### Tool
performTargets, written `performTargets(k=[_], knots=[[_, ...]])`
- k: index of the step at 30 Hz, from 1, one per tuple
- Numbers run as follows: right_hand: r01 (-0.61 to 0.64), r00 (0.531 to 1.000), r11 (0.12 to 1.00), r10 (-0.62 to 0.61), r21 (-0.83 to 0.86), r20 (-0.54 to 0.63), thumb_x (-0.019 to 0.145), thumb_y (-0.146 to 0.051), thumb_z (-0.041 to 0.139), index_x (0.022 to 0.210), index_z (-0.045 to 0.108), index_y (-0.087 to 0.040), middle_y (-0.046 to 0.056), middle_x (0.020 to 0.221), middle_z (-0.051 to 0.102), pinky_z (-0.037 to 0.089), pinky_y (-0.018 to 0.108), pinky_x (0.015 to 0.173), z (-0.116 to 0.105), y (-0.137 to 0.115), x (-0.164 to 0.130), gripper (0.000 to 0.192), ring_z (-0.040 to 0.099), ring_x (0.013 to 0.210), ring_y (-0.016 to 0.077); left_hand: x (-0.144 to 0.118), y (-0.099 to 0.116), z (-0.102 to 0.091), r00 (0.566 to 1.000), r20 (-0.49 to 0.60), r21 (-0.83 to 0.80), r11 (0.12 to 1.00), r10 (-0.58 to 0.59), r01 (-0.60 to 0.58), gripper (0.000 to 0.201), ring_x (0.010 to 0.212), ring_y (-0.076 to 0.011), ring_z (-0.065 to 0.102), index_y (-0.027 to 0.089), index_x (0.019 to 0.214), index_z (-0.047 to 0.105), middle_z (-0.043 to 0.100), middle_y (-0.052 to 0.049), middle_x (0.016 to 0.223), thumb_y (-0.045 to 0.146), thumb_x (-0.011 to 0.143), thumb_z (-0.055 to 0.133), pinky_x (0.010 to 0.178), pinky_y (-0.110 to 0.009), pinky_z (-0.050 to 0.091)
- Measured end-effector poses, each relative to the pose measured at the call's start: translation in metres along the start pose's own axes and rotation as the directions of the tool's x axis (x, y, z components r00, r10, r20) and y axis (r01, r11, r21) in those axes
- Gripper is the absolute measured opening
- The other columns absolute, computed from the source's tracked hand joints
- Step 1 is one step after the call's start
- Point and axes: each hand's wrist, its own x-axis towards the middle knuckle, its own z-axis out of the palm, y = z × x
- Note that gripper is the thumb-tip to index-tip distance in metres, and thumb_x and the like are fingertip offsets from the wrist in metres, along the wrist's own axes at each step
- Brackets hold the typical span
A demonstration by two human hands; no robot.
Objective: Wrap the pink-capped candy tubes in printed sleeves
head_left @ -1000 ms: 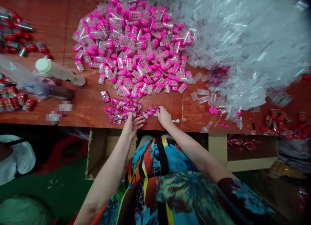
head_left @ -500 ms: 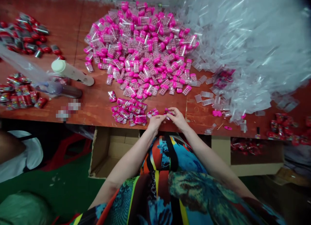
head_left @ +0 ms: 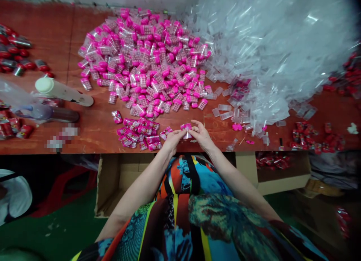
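Observation:
A small pink printed packet (head_left: 185,128) is held between both hands just over the table's front edge, its printed face turned up. My left hand (head_left: 172,140) pinches the packet's left side, and my right hand (head_left: 201,135) grips its right side between thumb and fingers. Another pink packet (head_left: 166,132) lies on the table just beyond my left hand. To its left is a pile of similar pink wrapped packets (head_left: 138,133). Behind them spreads a large heap of clear little bottles with pink caps (head_left: 152,65), filled with small pale pink balls.
Clear plastic bags and sleeves (head_left: 262,58) are heaped at the right. A white tumbler (head_left: 63,91) and a bottle of dark liquid (head_left: 56,113) lie at the left. Red packets (head_left: 303,135) sit at the far right. Below the edge stand cardboard boxes (head_left: 108,185) (head_left: 284,182).
The view has shifted to the right. The pink packet, earlier seen narrow at my right fingertips, now shows its flat printed face with both hands on it.

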Motion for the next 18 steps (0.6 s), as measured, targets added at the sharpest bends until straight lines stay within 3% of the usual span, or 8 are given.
performTargets(k=[5,8,10,12,16,18], knots=[[0.035,0.999,0.996,-0.032,-0.082,0.035,0.087,-0.022,0.079,0.134,0.059,-0.028,-0.012,0.071,0.067,0.046,0.023,0.067,0.002,0.005,-0.003,0.051,0.061,0.069,0.0159,-0.001,0.005,0.009,0.996,-0.085,-0.070,0.997,0.010,-0.016,0.041,0.071,-0.0179,0.063,0.023,0.066,0.075,0.073,-0.001,0.067,0.039,0.079,0.110,0.075,-0.032,0.055],[0.083,0.997,0.991,-0.083,-0.105,0.002,0.085,-0.032,0.078,0.129,0.058,-0.030,-0.008,0.075,0.071,0.050,0.028,0.066,0.009,0.010,0.002,0.049,0.066,0.070,0.0202,0.003,0.009,0.020,0.993,-0.114,-0.103,0.994,0.019,-0.031,0.045,0.066,-0.0176,0.062,0.019,0.063,0.073,0.070,-0.002,0.062,0.039,0.072,0.112,0.068,-0.030,0.052],[0.131,0.989,0.981,-0.139,-0.145,-0.046,0.086,-0.041,0.077,0.123,0.058,-0.033,-0.008,0.069,0.065,0.050,0.031,0.064,0.011,0.014,0.009,0.042,0.061,0.066,0.0227,0.009,0.012,0.029,0.990,-0.136,-0.112,0.993,0.028,-0.044,0.046,0.065,-0.0183,0.064,0.019,0.062,0.071,0.068,-0.002,0.061,0.037,0.071,0.113,0.065,-0.029,0.051],[0.177,0.976,0.962,-0.198,-0.205,-0.085,0.088,-0.046,0.076,0.118,0.060,-0.036,-0.007,0.066,0.058,0.051,0.034,0.064,0.010,0.017,0.015,0.035,0.059,0.067,0.0257,0.016,0.015,0.037,0.987,-0.162,-0.123,0.992,0.012,-0.032,0.046,0.061,-0.0172,0.062,0.020,0.061,0.068,0.066,-0.001,0.059,0.033,0.072,0.111,0.062,-0.028,0.050],[0.223,0.961,0.918,-0.263,-0.329,-0.083,0.091,-0.043,0.075,0.115,0.068,-0.039,0.000,0.082,0.071,0.056,0.038,0.072,-0.001,0.020,0.023,0.025,0.071,0.087,0.0314,0.027,0.023,0.040,0.984,-0.146,-0.135,0.988,-0.098,0.078,0.029,0.057,-0.0145,0.063,0.020,0.069,0.074,0.071,-0.002,0.065,0.021,0.087,0.098,0.059,-0.025,0.050],[0.208,0.969,0.904,-0.243,-0.374,-0.047,0.093,-0.042,0.075,0.111,0.072,-0.038,0.000,0.083,0.074,0.057,0.038,0.075,-0.009,0.019,0.031,0.018,0.072,0.088,0.0304,0.031,0.028,0.036,0.979,-0.141,-0.137,0.982,-0.147,0.127,0.021,0.059,-0.0142,0.067,0.020,0.076,0.078,0.074,-0.002,0.070,0.018,0.091,0.091,0.060,-0.024,0.050]])
